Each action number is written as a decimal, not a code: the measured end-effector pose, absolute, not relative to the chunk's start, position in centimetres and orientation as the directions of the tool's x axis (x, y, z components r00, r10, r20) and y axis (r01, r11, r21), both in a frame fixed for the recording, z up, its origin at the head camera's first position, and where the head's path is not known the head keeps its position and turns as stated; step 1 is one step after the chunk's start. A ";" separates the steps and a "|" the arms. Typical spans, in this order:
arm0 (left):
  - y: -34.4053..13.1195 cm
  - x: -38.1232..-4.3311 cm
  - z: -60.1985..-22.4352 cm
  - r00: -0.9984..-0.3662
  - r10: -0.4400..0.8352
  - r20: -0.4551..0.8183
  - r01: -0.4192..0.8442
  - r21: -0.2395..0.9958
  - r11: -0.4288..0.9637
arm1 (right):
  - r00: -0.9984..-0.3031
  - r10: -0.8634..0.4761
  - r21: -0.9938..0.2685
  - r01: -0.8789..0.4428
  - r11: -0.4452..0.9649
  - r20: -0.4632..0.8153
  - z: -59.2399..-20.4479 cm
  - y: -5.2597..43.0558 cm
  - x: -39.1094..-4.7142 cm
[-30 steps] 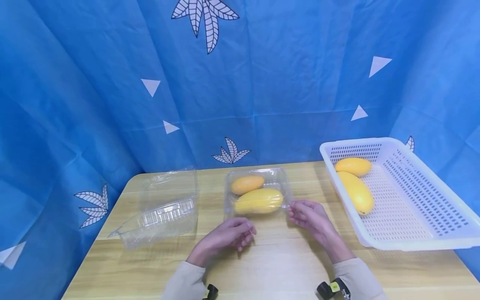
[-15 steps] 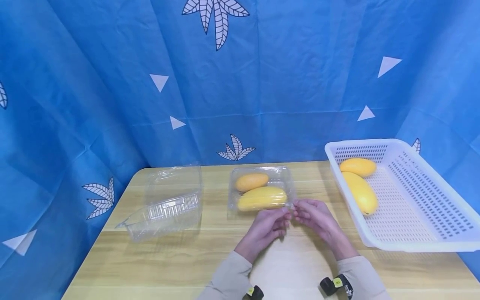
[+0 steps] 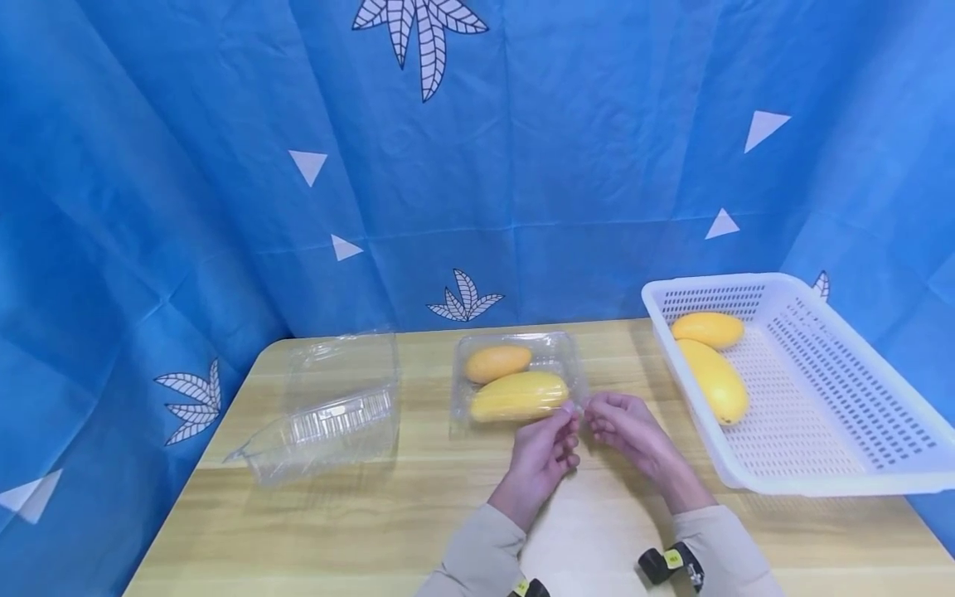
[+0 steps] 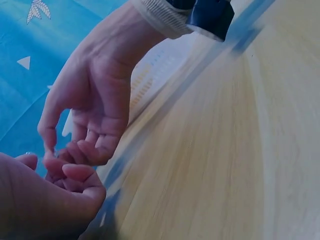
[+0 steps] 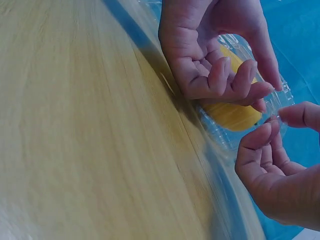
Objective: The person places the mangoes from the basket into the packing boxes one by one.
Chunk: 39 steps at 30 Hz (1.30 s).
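A clear plastic clamshell box [image 3: 558, 350] stands at the middle back of the table with its lid down over two mangoes. The smaller orange-yellow mango [image 3: 497, 363] lies behind the longer yellow mango [image 3: 520, 396]. At the box's near right corner, my left hand [image 3: 537, 460] pinches the front edge between thumb and index finger. Close beside it, my right hand [image 3: 634, 439] pinches the corner's rim. The right wrist view shows thumb and fingertips of the right hand [image 5: 280, 180] meeting on the clear plastic, with the left hand's fingertips just above, its other fingers curled.
Another clear clamshell box [image 3: 339, 427] lies opened at the left, its lid raised. To the right is a white perforated basket [image 3: 690, 423] holding a small mango [image 3: 707, 329] and a larger mango [image 3: 712, 381]. A blue curtain [image 3: 582, 166] hangs behind the wooden table [image 3: 298, 531].
My left hand has come right and forward from in front of the box to its near right corner, next to the right hand. The right hand has stayed at that corner.
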<state>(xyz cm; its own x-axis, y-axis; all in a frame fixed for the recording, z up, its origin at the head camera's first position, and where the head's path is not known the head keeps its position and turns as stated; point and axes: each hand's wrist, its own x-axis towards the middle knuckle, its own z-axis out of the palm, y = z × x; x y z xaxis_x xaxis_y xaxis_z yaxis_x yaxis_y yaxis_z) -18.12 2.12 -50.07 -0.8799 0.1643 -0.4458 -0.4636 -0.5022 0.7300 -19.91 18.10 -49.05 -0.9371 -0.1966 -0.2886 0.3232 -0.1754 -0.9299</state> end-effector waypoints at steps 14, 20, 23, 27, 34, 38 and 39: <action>2.7 -18.1 -49.7 -0.876 0.117 -0.468 -0.457 0.729 -0.510 | -0.926 -0.228 -0.927 0.342 -0.158 -0.302 -49.4 18.4 -20.0; 2.6 -18.0 -49.6 -0.875 0.082 -0.477 -0.449 0.737 -0.505 | -0.918 -0.268 -0.928 0.339 -0.156 -0.291 -49.4 18.3 -20.2; 2.8 -18.0 -49.6 -0.874 0.053 -0.482 -0.439 0.740 -0.508 | -0.917 -0.262 -0.925 0.347 -0.151 -0.301 -49.6 18.2 -20.3; 3.0 -17.8 -49.7 -0.875 0.049 -0.481 -0.433 0.735 -0.522 | -0.919 -0.243 -0.927 0.349 -0.139 -0.310 -49.5 18.3 -20.2; 3.2 -17.7 -49.6 -0.876 0.050 -0.480 -0.431 0.730 -0.531 | -0.920 -0.264 -0.936 0.329 -0.123 -0.289 -49.3 18.3 -20.2; 3.3 -17.8 -49.4 -0.874 0.042 -0.483 -0.428 0.727 -0.537 | -0.922 -0.272 -0.939 0.319 -0.129 -0.275 -49.3 18.1 -20.2; 3.2 -17.8 -49.4 -0.873 0.037 -0.486 -0.428 0.728 -0.536 | -0.922 -0.277 -0.940 0.315 -0.129 -0.271 -49.3 18.1 -20.2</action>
